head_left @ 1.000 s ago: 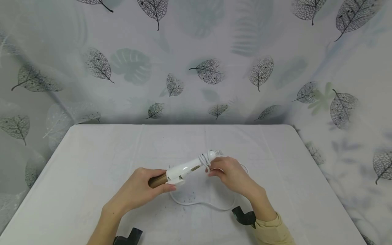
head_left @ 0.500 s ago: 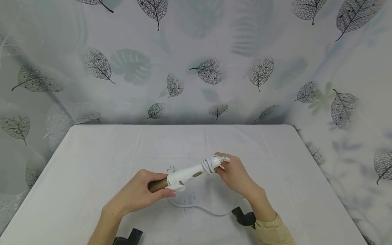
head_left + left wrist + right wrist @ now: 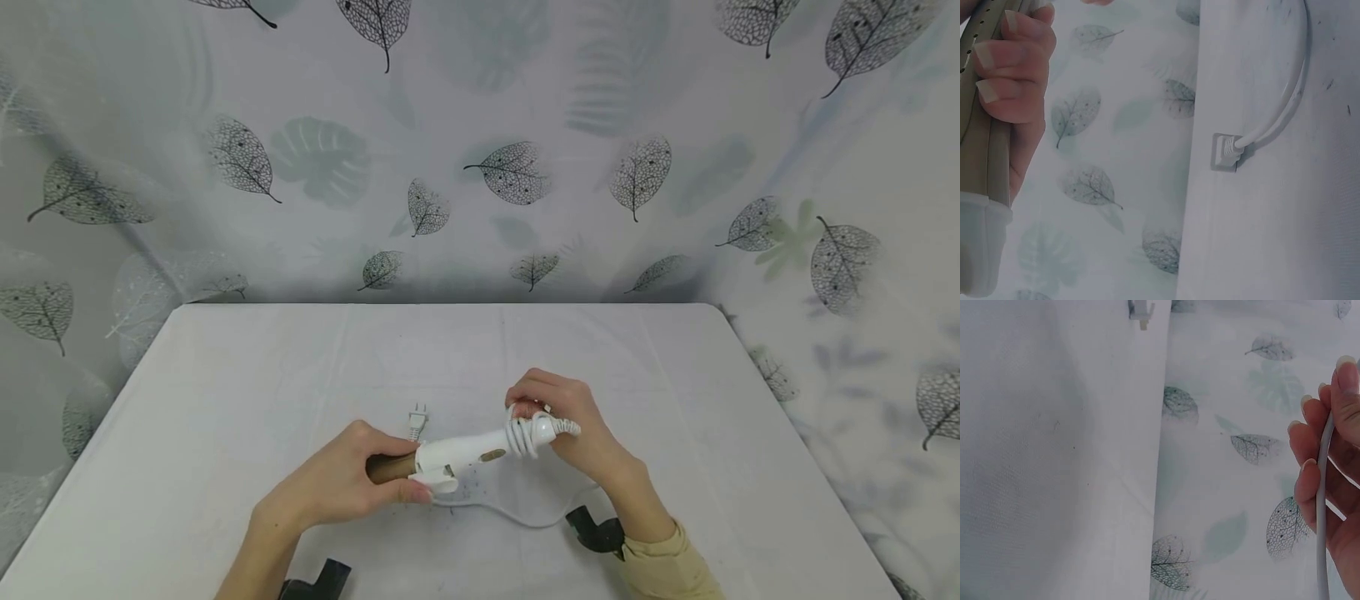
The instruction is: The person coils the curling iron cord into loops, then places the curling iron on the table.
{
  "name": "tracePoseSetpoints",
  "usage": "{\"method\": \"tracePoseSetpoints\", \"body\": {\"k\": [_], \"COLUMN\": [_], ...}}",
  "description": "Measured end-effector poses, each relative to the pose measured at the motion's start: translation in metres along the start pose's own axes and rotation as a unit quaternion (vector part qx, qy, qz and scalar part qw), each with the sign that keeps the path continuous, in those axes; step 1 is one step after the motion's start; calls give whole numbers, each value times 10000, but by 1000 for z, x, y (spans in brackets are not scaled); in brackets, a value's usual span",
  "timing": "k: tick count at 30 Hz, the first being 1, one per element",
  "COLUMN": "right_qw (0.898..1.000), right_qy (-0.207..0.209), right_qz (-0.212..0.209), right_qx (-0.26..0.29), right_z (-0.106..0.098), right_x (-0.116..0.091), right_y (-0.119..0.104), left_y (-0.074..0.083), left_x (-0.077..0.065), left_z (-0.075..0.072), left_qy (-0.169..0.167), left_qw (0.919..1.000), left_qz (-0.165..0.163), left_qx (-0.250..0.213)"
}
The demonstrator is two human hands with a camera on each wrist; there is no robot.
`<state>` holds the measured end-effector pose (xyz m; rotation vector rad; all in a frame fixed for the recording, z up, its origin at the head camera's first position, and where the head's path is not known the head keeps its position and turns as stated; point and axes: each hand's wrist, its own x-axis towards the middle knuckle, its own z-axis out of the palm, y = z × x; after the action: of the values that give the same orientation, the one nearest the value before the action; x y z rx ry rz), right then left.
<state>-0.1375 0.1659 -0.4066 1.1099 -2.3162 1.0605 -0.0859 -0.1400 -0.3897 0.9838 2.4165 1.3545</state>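
Note:
A curling iron (image 3: 459, 451) with a white handle and a brown barrel is held over the table. My left hand (image 3: 341, 475) grips it by the barrel; in the left wrist view, bent fingertips (image 3: 1007, 94) lie along the brown barrel (image 3: 982, 125), which has a row of small holes. White power cord loops (image 3: 519, 437) circle the handle's far end. Close behind that end my right hand (image 3: 573, 417) pinches the cord. The right wrist view shows the cord (image 3: 1321, 519) running between thumb and curled fingers. Part of the right fingers is hidden behind the handle in the head view.
The two-pin plug (image 3: 417, 418) lies on the white table (image 3: 262, 375) behind the iron. More cord (image 3: 495, 510) trails across the table in front. Black wrist mounts (image 3: 597, 531) sit by both forearms. A leaf-print curtain (image 3: 465, 125) hangs beyond the table's back edge.
The right hand has moved round the handle's end to its far side, drawing the cord with it. The iron's handle end has tilted toward the viewer, and the plug has come into view.

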Motion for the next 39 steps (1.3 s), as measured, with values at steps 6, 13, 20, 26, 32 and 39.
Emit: {"method": "tracePoseSetpoints", "body": {"k": [6,13,20,26,32,39], "right_qw": [9996,9992,9985,9957,9931,9952], "right_qy": [214,204,-139,-197,-299,-335], "right_qz": [-104,4,171,165,332,201], "right_qx": [-173,-353,-506,-891,-1088,-898], "right_z": [-5,-7,-8,-7,-7,-6], "right_x": [1,0,-3,-3,-4,-3], "right_y": [3,4,6,8,5,3], "left_y": [2,3,3,2,3,2], "left_x": [1,-1,-3,0,2,6], "left_z": [1,1,-1,5,12,20], "left_qy": [-132,-154,-130,-354,-448,-541], "left_qw": [9998,9997,9985,9953,9951,9911], "left_qz": [-157,-182,-366,-747,-758,-1011], "left_qx": [-83,-12,385,512,442,678]}}
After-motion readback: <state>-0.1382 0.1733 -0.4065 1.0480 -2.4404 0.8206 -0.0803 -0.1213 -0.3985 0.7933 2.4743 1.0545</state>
